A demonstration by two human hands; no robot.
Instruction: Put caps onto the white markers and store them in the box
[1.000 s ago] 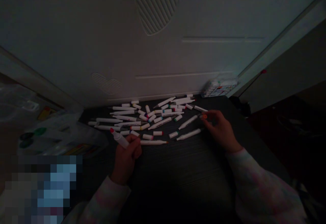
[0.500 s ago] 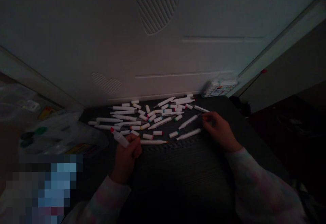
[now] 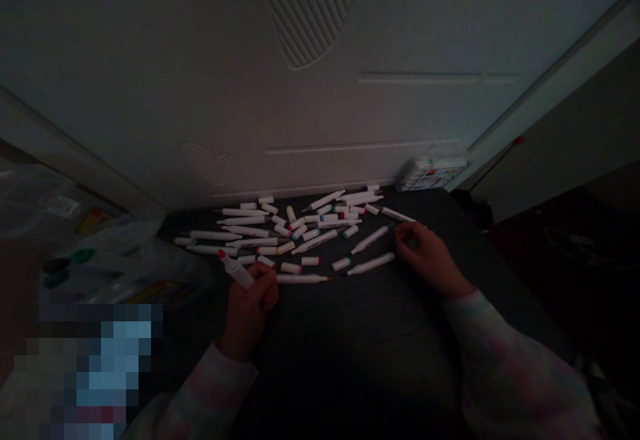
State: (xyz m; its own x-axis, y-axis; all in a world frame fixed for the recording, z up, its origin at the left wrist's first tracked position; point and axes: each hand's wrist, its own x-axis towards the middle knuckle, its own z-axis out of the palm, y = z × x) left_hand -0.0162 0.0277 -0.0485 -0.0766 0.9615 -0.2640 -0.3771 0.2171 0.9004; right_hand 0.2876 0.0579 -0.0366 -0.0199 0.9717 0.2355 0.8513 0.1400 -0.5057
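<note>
My left hand (image 3: 251, 300) is closed round a white marker (image 3: 237, 272) that tilts up to the left, its red tip uncovered. Just right of those fingers, an uncapped marker with an orange-brown tip (image 3: 303, 279) lies on the dark tabletop (image 3: 345, 333). At the right end of the pile my right hand (image 3: 425, 253) has its thumb and fingers pinched together, and I cannot make out what is between them. Beside it lie two white markers, one higher (image 3: 370, 239) and one lower (image 3: 371, 264). Several loose caps, including a green-ended cap (image 3: 342, 264), are scattered among the markers.
A pale panel with heart reliefs (image 3: 310, 13) rises behind the table. Against it at the back right stands a clear-wrapped pack (image 3: 433, 170). Clear plastic containers (image 3: 115, 267) stand at the left edge. The scene is dim, and a patch at lower left is pixelated.
</note>
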